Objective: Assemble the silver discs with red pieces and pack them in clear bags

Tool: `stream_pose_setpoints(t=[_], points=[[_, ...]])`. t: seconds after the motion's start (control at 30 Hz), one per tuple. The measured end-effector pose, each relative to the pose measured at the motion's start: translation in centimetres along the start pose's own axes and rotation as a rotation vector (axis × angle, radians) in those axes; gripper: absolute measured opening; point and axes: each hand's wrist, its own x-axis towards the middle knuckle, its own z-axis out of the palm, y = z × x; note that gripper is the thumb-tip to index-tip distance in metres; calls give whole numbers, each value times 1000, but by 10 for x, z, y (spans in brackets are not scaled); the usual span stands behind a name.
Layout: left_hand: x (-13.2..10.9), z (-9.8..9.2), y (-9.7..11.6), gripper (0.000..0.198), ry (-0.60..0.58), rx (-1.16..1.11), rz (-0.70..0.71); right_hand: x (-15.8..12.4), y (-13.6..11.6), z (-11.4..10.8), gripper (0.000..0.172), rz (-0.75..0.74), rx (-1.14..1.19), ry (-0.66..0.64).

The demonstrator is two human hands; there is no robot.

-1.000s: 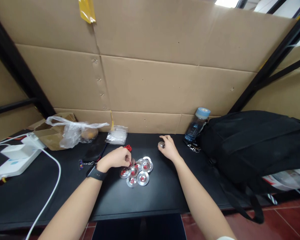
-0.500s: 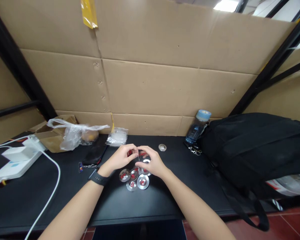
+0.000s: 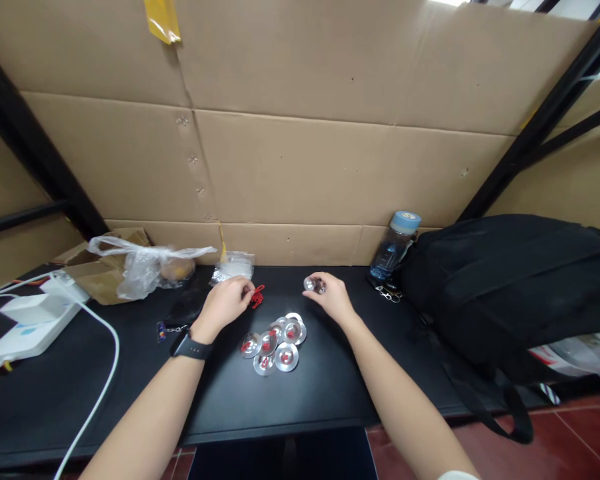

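Observation:
My left hand [image 3: 229, 301] is closed, its fingertips pinching a bunched red cord [image 3: 258, 297] at the back of the black table. To the right, my right hand [image 3: 331, 298] is closed around a shiny silver finger cymbal [image 3: 309, 285], a round domed disc. Its fingers partly cover the cymbal, and I cannot tell whether a second one is under them. Between my forearms lies a loose overlapping pile of several finger cymbals [image 3: 287, 357] with red bits at their centres.
A clear plastic packet [image 3: 234, 265] and a black pouch [image 3: 186, 307] lie behind my left hand. Farther left are a knotted plastic bag [image 3: 143, 267] and a white power strip [image 3: 30, 327] with a cable. A blue-capped bottle [image 3: 394, 243] and a black backpack [image 3: 500, 293] stand right.
My hands, together over the pile before, have moved apart. The left now holds the red cord away from the cymbals; the right has moved to where a single cymbal lay.

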Motion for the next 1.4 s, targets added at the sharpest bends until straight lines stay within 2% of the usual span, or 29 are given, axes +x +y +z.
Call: stream_pose_setpoints(t=[0.13, 0.27, 0.33, 0.4, 0.5, 0.6, 0.67, 0.77, 0.87, 0.93, 0.97, 1.03, 1.07, 1.1, 1.23, 1.3, 1.4], points=[[-1, 3, -13, 12, -68, 85, -66, 4, 32, -16, 28, 161, -189, -36], [-1, 2, -7, 12, -72, -43, -13, 1, 46, -15, 30, 279, -313, -100], [0, -2, -1, 16, -192, -207, 61, 1, 50, -12, 30, 296, -314, -139], [-1, -8, 4, 20, -405, -372, 137, 0, 53, -10, 29, 287, -315, -166], [-4, -18, 6, 35, -625, -475, 133, 1, 52, -8, 29, 245, -336, -171], [-9, -20, 4, 40, -751, -459, 81, 0, 45, -7, 29, 203, -365, -125], [-11, -19, 3, 32, -828, -429, 60, 0, 36, -6, 27, 170, -370, -78], [-14, -18, 5, 21, -856, -385, 35, -1, 15, -5, 22, 69, -306, -15], [-13, -24, 9, 23, -750, -350, 77, -5, -12, 1, 16, -72, -126, -46], [-10, -28, 13, 21, -599, -357, 135, -9, -31, 8, 16, -118, 32, -173], [-9, -29, 15, 20, -524, -384, 162, -11, -40, 13, 19, -126, 105, -228], [-7, -29, 21, 17, -392, -455, 190, -16, -56, 23, 35, -153, 213, -300], [-7, -27, 24, 15, -329, -484, 192, -18, -62, 27, 41, -163, 255, -301], [-6, -25, 29, 13, -271, -504, 187, -20, -67, 31, 40, -167, 292, -297], [-6, -16, 47, 6, -95, -523, 198, -23, -75, 36, 26, -83, 347, -256], [-6, -14, 54, 6, -34, -529, 203, -23, -74, 35, 26, -18, 402, -236], [-7, -15, 58, 9, 128, -521, 141, -22, -69, 34, 30, 116, 600, -167]])
